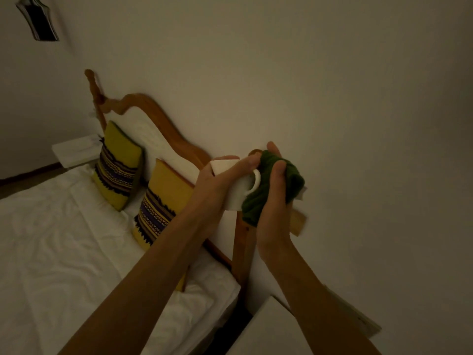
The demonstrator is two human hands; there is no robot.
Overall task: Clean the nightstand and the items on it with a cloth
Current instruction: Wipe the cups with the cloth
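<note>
Beside bed (64, 247): two pillows (116, 166); two hands (217, 183), one mug (240, 185), one cloth (268, 185)

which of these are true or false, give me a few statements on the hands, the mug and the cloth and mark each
1. The left hand grips a white mug. True.
2. The mug stands on the nightstand. False: it is held up in the air, tipped on its side.
3. The right hand holds a green cloth against the mug near its handle. True.
4. The cloth is white. False: it is dark green.
5. Two yellow patterned pillows lean by the headboard. True.
</note>
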